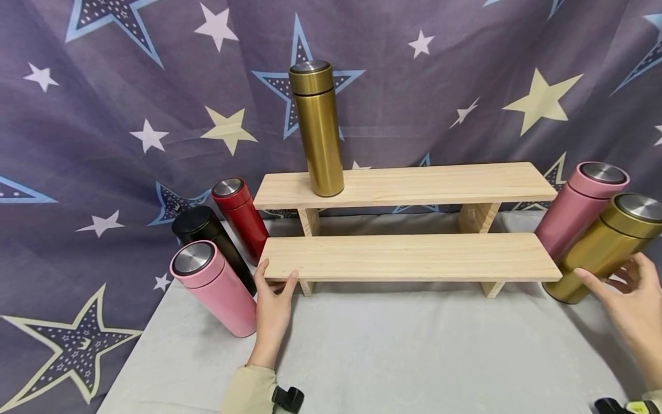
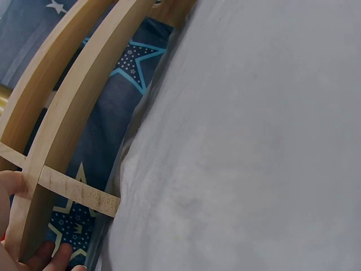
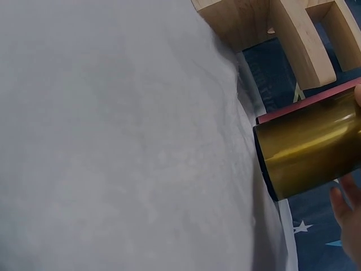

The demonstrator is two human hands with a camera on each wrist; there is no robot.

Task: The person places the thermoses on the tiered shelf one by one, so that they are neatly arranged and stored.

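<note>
My left hand (image 1: 274, 307) pinches the lower left end of the two-tier wooden shelf (image 1: 408, 259), probably steadying it. My right hand (image 1: 628, 293) has its fingers curved round a gold flask (image 1: 595, 250), which sits between thumb and fingertips by the shelf's right end. Behind it stands a pink flask (image 1: 574, 210); farther, another gold flask (image 1: 320, 138) tops the upper tier.

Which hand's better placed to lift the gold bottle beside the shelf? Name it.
Likely the right hand: it touches that gold bottle, while the left hand grips the lower shelf at its left end.
</note>
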